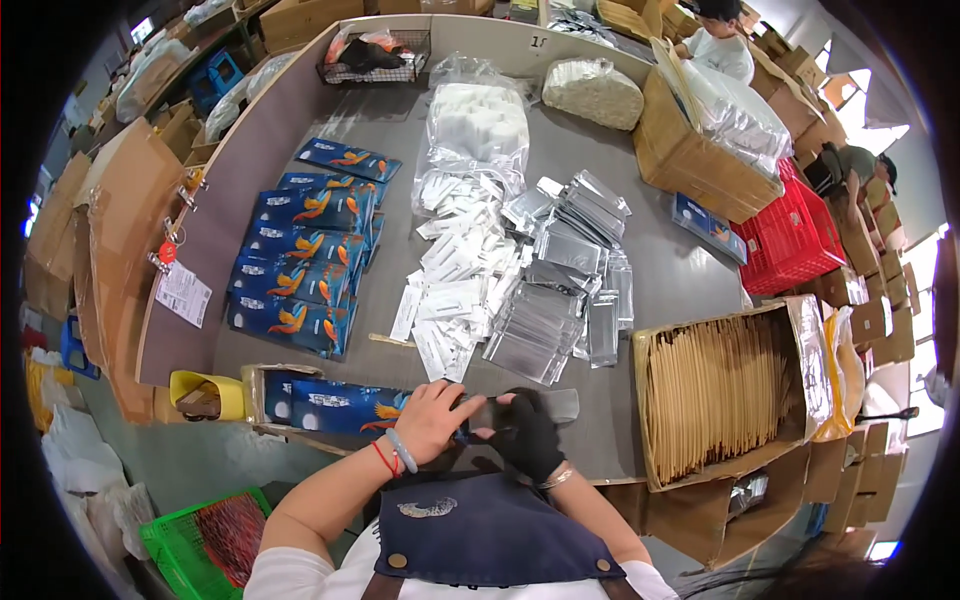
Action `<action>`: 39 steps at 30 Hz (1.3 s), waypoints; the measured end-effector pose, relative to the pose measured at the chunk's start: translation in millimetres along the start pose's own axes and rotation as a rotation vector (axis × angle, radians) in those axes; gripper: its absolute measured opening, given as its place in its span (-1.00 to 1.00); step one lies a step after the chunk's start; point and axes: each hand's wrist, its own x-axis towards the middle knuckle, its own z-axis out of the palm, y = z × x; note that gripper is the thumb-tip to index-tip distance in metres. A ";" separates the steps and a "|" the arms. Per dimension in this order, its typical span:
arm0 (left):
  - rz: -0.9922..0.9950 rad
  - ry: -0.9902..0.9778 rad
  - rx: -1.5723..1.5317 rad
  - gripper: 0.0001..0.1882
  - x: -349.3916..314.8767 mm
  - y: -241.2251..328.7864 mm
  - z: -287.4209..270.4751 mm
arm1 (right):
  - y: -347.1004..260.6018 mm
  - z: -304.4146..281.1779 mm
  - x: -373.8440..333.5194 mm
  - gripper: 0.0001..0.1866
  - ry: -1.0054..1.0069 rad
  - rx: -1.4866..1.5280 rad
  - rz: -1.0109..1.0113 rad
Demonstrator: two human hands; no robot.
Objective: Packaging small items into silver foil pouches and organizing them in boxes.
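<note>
My left hand (432, 422), bare with a bangle and a red cord at the wrist, closes over the right end of a blue printed pouch (345, 405) at the table's front edge. Close beside it, my right hand (530, 432), in a black glove with bare fingertips, is closed, thumb and finger together. A blurred greyish piece shows between the hands; its kind is unclear. One silver packet (562, 404) lies just past my right hand. Farther back are a heap of small white sachets (455, 270) and a pile of silver packets (540, 320).
Stacked blue pouches (295, 265) lie at the left. A carton of upright brown envelopes (715, 395) stands at the right. Behind are a bag of white sachets (478, 125), a wire basket (375, 57), another carton (690, 140) and a red crate (795, 230). Other people work at the far right.
</note>
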 end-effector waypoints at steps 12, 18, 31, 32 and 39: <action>-0.125 0.094 0.483 -0.83 3.4 -85.8 -86.3 | -3.3 -66.5 6.0 -0.41 -0.098 -0.459 0.056; -0.556 0.238 0.105 -0.11 -33.4 -31.9 -6.7 | -22.3 -56.8 7.2 -0.38 -0.152 -0.538 0.015; -0.608 0.232 -0.110 -0.08 -39.9 -34.6 16.2 | -27.6 15.4 18.1 -0.33 -0.314 -0.405 -0.158; -0.608 0.196 -0.119 -0.09 -38.4 -37.5 15.5 | -31.1 28.8 23.2 -0.33 -0.337 -0.431 -0.158; -0.119 0.231 0.014 -0.46 15.4 -70.7 -13.5 | -0.8 -29.4 21.1 -0.44 -0.025 -0.292 -0.073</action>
